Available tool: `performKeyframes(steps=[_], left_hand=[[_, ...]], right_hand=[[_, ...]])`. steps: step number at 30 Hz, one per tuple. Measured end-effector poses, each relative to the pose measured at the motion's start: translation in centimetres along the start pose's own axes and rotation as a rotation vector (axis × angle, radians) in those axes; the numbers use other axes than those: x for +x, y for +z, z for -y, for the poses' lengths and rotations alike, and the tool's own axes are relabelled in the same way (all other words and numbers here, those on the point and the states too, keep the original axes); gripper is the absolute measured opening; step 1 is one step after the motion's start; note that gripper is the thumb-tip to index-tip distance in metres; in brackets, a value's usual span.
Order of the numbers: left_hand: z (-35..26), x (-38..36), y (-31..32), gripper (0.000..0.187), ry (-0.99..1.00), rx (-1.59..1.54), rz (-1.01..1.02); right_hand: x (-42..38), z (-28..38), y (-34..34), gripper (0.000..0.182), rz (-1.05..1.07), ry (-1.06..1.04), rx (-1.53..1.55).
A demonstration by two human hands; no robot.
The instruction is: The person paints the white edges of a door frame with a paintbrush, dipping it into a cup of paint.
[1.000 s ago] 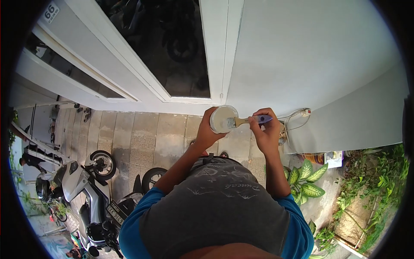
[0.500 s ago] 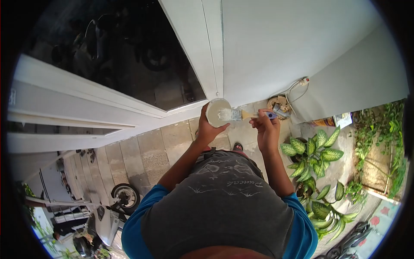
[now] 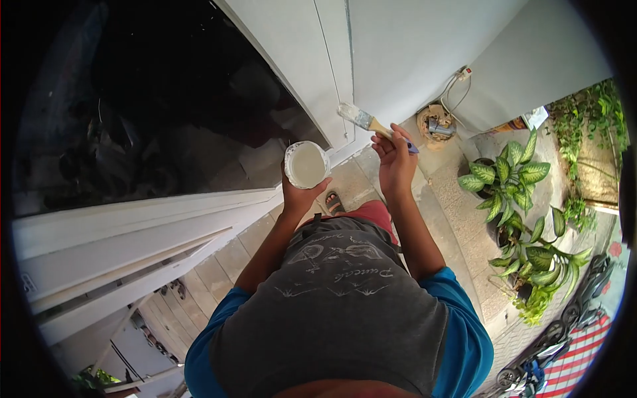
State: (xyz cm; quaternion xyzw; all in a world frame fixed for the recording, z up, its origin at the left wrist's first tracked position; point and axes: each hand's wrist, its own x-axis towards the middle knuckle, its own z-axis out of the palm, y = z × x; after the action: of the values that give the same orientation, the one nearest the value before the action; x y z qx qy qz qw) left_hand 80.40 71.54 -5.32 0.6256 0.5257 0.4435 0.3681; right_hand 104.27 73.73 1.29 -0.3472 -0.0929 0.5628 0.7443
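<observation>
My left hand [image 3: 302,196] is wrapped round a small tub of whitish paint [image 3: 307,166], its open top facing me. White smears mark the tub's rim. In my right hand [image 3: 397,162] is a paintbrush [image 3: 377,127] with a pale wooden handle that ends in purple. The brush points up and to the left, its paint-coated bristles overlapping the white door frame [image 3: 332,73] in this view. Just right of that frame rises the pale wall [image 3: 424,46].
A dark glass pane [image 3: 199,99] fills the left side. Near the wall's foot stands a round brown container [image 3: 436,125] with things in it, beside a cable and socket [image 3: 466,71]. Leafy potted plants [image 3: 511,169] line the right. Tiled floor [image 3: 229,255] lies below.
The paintbrush has left the tub and risen toward the door frame in my right hand. My left hand has drawn the tub slightly left. My view and body have turned.
</observation>
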Motion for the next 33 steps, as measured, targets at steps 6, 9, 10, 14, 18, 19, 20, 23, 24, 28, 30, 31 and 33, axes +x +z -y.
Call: performKeyframes(steps=[6,9,10,14,18,19,20,23,24,28,30,31,33], left_hand=[[0.7,0.3,-2.9,0.087,-0.033,-0.063,0.043],[0.6,0.8,-3.9,0.084,-0.026,-0.017,0.083],[0.7,0.9,-4.2,0.084,-0.02,-0.019,0.09],[2.2,1.3,-5.1,0.083,-0.001,-0.029,0.092],[2.3,1.5,-5.8,0.085,-0.018,-0.031,0.106],[2.5,1.5,-6.0,0.085,-0.017,-0.031,0.109],[2.9,1.4,-6.1,0.085,-0.006,-0.027,0.084],[3.3,1.6,-6.4,0.085,0.005,-0.012,0.059],[3.2,1.7,-6.4,0.084,0.002,0.004,0.058],[2.4,1.9,-6.3,0.083,-0.021,-0.013,0.085],[2.4,2.0,-6.3,0.07,0.047,0.0,0.077],[2.4,2.1,-6.4,0.07,0.05,0.0,0.079],[2.5,2.2,-6.2,0.069,0.045,-0.03,0.084]], right_hand=[[1.5,-5.4,3.0,0.025,0.015,-0.245,-0.023],[1.7,-9.0,1.7,0.024,-0.041,-0.286,-0.141],[1.6,-10.2,1.0,0.024,-0.097,-0.295,-0.206],[1.1,-13.3,-0.9,0.024,-0.278,-0.237,-0.258],[-1.1,-7.2,6.6,0.021,-0.111,-0.281,-0.155],[-1.9,-5.3,8.6,0.021,-0.114,-0.283,-0.154],[-2.7,-3.5,10.4,0.019,-0.024,-0.408,-0.128],[-2.1,-3.1,11.3,0.018,0.096,-0.58,-0.114],[-1.4,-3.5,11.1,0.017,0.126,-0.622,-0.125],[0.6,-9.8,4.4,0.016,-0.028,-0.479,-0.254],[1.7,-13.9,-1.0,0.016,-0.133,-0.365,-0.267],[2.1,-14.8,-2.3,0.017,-0.238,-0.252,-0.28],[1.9,-13.9,-1.3,0.018,-0.223,-0.225,-0.293]])
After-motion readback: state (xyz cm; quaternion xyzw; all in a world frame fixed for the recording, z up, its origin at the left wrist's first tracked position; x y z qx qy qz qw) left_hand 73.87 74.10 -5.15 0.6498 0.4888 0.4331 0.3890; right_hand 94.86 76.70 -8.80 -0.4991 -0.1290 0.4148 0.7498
